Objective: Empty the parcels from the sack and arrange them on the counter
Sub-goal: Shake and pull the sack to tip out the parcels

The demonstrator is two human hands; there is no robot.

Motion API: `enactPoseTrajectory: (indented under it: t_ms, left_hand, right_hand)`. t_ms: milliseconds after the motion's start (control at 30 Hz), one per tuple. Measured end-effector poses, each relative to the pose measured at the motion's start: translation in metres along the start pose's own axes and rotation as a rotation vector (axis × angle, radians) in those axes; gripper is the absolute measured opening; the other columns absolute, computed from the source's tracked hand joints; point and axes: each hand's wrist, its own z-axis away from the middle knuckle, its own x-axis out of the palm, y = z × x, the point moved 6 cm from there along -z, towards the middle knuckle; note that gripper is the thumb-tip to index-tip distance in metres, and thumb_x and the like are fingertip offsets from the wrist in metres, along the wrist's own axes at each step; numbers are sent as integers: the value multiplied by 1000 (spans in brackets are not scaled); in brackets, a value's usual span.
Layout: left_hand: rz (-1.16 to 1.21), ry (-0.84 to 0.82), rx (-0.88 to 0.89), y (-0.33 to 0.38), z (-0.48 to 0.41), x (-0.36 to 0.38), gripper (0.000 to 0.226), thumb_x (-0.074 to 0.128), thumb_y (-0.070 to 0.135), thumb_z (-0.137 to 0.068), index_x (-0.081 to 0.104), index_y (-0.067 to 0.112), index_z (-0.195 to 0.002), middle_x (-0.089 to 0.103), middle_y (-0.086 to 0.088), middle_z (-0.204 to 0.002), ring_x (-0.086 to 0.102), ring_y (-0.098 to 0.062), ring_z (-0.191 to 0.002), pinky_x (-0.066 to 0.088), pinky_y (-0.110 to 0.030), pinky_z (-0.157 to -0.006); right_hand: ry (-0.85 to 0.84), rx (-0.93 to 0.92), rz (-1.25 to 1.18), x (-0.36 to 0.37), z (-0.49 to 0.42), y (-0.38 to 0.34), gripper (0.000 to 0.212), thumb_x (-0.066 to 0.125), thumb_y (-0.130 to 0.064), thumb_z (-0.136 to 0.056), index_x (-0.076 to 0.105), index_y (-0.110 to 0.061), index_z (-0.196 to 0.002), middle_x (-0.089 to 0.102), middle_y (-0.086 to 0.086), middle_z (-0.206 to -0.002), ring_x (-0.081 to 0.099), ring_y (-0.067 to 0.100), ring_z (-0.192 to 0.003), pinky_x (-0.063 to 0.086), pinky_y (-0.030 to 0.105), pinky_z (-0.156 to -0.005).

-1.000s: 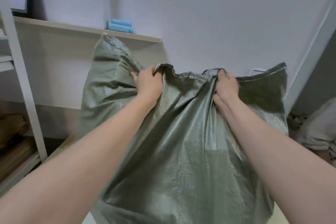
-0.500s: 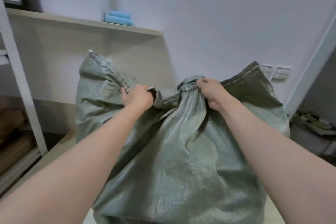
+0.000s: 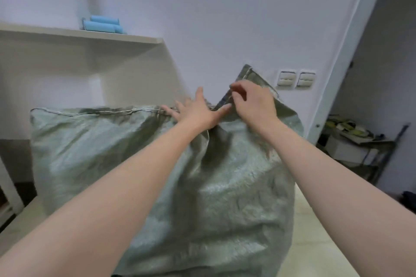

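Your right hand [image 3: 254, 101] pinches the one sack [image 3: 225, 186] at its hem; left hand [image 3: 198, 111] rests spread on it (two wall switches [image 3: 286, 78] behind).

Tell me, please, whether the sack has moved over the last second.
Yes. The sack has sunk: its top left corner reached the shelf holding the blue rolls then, and now lies well below it.

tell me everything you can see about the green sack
The grey-green woven plastic sack is large, bulging and crinkled, with a sheen. It stands on the pale counter, filling the middle of the view. A stitched hem runs along its top edge; nothing inside shows. Its top corner at the view's right sticks up. The left hand rests on the hem with fingers spread, and the right hand pinches the raised edge beside it.
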Motion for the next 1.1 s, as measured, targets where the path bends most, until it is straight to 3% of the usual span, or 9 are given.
enactPoseTrajectory:
  t_ms: [167,267,367,433,533,667,800,967,1100]
  left_hand:
    - [-96,-88,-85,5,4,32,140,52,92,-56,-23,23,-151,15,-24,-158,6,-43,-147,-8,-73,-107]
    - [-140,-82,-165,-5,9,44,147,63,85,-56,-29,17,-148,37,-20,-150,26,-39,-143,-4,-72,-109]
    - [-66,-160,-281,-25,-1,63,148,57,90,-55,-22,9,-150,39,-17,-151,29,-41,-142,-4,-64,-113]
    - [72,-272,-327,-33,-5,72,144,48,97,-48,13,1,-151,41,-19,-149,35,-43,-137,16,-57,-117]
    - [186,-231,-315,-34,-5,67,93,62,72,-75,46,0,-133,56,-17,-131,55,-34,-110,42,-34,-84]
    - [385,-87,-387,-40,-19,73,88,67,66,-73,47,12,-139,56,-13,-134,54,-34,-117,45,-38,-100]
    - [647,189,-468,-41,-33,76,23,61,39,-89,58,18,-98,64,-12,-118,56,-35,-111,46,-44,-100]
    - [1147,269,-404,-2,-39,61,31,56,26,-98,55,9,-123,60,-9,-112,59,-23,-91,50,-31,-77]
    - [1424,241,-314,23,-46,43,39,60,23,-95,50,14,-132,59,-10,-129,61,-27,-112,51,-45,-97]
  right_hand:
    - [-193,393,348,-24,24,91,95,66,-61,-77,19,-22,-150,27,10,-152,25,34,-138,31,52,-107]
    - [-416,664,38,-7,50,129,121,67,-72,-71,0,-14,-154,27,14,-156,30,37,-140,35,47,-109]
    - [-437,759,-287,9,57,134,111,71,-70,-68,28,-5,-147,47,12,-143,52,30,-124,48,37,-95]
    - [-478,756,-389,21,52,130,83,74,-67,-67,56,-7,-122,63,9,-121,64,26,-102,54,38,-90]
    - [-511,781,-582,37,42,120,54,71,-57,-79,62,-11,-103,67,8,-104,66,25,-94,56,38,-84]
    - [-330,770,-679,57,35,125,21,63,-27,-89,67,-12,-102,70,15,-102,68,30,-93,57,44,-84]
    - [-31,852,-717,62,35,161,12,57,-21,-76,63,-11,-78,70,10,-84,67,30,-85,58,48,-83]
    - [212,971,-1210,39,27,159,20,50,1,-91,60,-13,-80,63,8,-82,62,25,-85,54,39,-80]
    - [259,859,-1366,14,3,137,24,43,1,-94,64,-5,-106,63,10,-90,61,20,-81,56,32,-75]
